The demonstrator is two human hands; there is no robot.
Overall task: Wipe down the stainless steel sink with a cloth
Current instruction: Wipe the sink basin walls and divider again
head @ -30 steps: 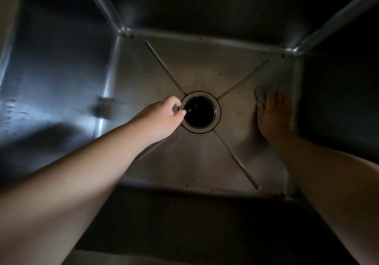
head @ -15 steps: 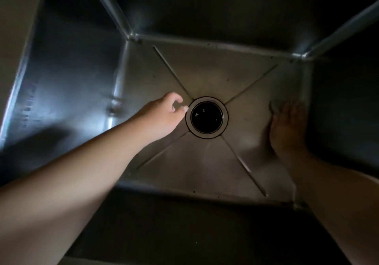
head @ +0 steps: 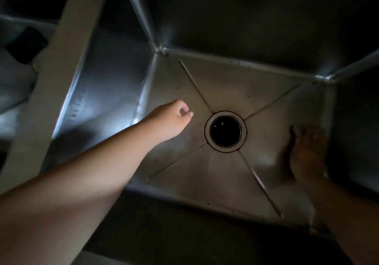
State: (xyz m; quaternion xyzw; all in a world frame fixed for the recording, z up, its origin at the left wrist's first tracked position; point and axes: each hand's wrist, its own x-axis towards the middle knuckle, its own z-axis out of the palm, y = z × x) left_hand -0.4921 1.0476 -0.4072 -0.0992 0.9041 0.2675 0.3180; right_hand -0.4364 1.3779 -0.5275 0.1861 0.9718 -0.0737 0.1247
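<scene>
The stainless steel sink (head: 235,92) fills the dim view, with a round drain (head: 225,131) in the middle of its creased floor. My left hand (head: 172,119) hovers or rests just left of the drain, its fingers curled and its index tip meeting the thumb, with nothing visible in it. In the shadow at the floor's right edge, my right hand (head: 307,150) lies flat with spread fingers. The cloth (head: 293,131) is almost wholly hidden under that hand; only a dark sliver shows by the fingertips.
The sink's left wall (head: 98,100) catches a bright reflection. A broad pale rim or divider (head: 61,64) runs diagonally at the left, with a second basin and a dark object (head: 26,43) beyond it. The right wall and near wall are in deep shadow.
My left hand has drawn back leftward from the drain rim it touched. My right hand has slid towards me along the right edge of the floor, covering the cloth that showed earlier.
</scene>
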